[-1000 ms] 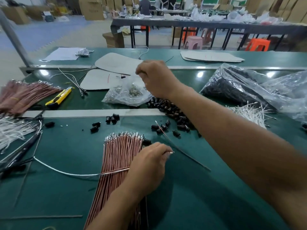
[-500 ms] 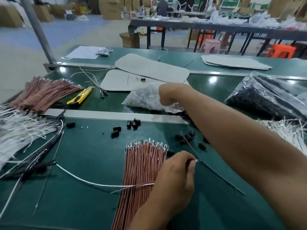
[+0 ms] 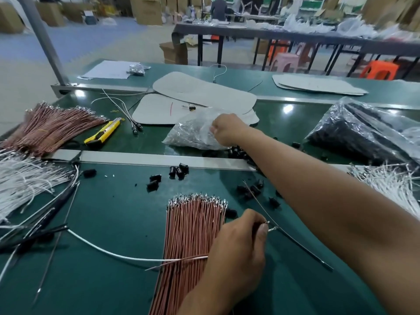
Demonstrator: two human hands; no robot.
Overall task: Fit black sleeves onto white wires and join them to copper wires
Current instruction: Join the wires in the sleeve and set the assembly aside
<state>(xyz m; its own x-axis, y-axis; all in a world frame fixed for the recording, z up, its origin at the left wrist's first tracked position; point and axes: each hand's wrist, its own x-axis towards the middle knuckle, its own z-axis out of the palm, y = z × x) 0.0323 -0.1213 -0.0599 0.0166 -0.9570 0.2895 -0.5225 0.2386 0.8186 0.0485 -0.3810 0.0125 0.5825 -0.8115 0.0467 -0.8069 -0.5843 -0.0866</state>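
Right grip [image 3: 227, 130] now lowered to clear bag [image 3: 191, 133], hold unreadable, likely fetching a joiner; left grip [image 3: 236, 246] pinches white wire [image 3: 109, 252], copper wire [image 3: 172, 263]

1. A single view, from a camera on the person's head, faces forward and down across the green bench [image 3: 113, 212].
2. It sits nearest the left hand [image 3: 236, 253], which is large in the lower middle and pinches a white wire [image 3: 113, 253] that trails off to that hand's left.
3. The right hand [image 3: 227, 130] pinches a clear bag [image 3: 191, 133] farther out, its forearm entering from the lower right corner.
4. The wide lens takes in the bench well out to either side of both hands, with a metal strip [image 3: 136, 159] running between them.
5. Beyond the right hand the view reaches a dark table [image 3: 295, 37], small and blurred.
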